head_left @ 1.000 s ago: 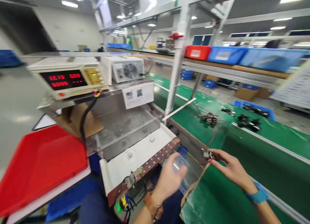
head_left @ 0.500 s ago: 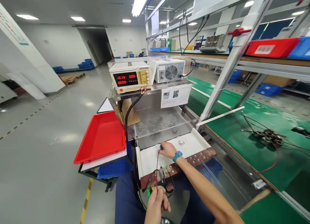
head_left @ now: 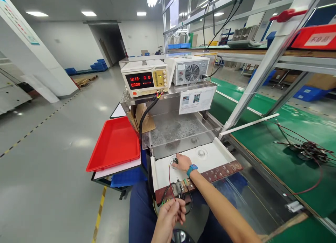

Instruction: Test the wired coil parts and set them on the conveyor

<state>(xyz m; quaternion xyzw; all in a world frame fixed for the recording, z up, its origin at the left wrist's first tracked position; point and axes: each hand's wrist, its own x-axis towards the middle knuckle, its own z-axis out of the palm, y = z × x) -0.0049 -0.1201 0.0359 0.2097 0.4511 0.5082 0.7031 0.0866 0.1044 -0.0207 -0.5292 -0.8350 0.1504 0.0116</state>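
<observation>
Seemingly positioning gripped part [head_left: 175,160] at white tray [head_left: 216,153] with right hand [head_left: 183,162]; pinching wire [head_left: 169,174] with left hand [head_left: 170,215]; likely needing steadiness next.

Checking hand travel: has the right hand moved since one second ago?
Yes, leftward against the brown strip: the right hand was at the green bench, past the strip's right end; now it is over the white tray.

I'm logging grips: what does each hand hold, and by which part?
The right hand holds a small wired component, its contact spot hidden; the left hand pinches the red wire near its lower visible end.
</observation>
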